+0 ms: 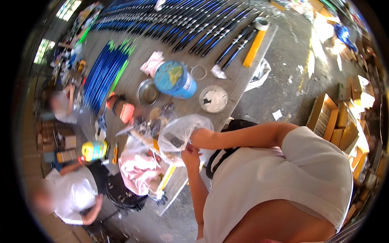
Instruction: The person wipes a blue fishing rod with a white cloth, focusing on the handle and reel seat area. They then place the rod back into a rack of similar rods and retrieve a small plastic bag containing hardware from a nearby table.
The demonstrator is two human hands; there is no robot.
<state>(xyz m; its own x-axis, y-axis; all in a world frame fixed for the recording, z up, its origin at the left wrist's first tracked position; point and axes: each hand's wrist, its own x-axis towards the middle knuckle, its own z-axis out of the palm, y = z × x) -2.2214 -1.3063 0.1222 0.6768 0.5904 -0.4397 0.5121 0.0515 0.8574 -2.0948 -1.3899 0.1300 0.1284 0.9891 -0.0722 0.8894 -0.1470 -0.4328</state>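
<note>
A clear plastic bag [184, 126] stands open at the table's near edge, with small dark pieces [176, 141] inside it. My right hand [201, 138] is at the bag's mouth, its fingers curled and partly hidden, so what they hold does not show. Just below it my left hand [191, 155] pinches the bag's edge, close to the right fingertips. Beside the bag lie more small parts in clear plastic [152, 126] and a pink cloth [139, 172].
Beyond the bag stand a blue bucket [172, 81], a metal bowl [148, 92] and a round white lid [213, 99]. Fishing rods [202, 30] and blue rods [106, 77] cover the far table. Two people [77, 190] are at the left; cardboard boxes [324, 115] stand at right.
</note>
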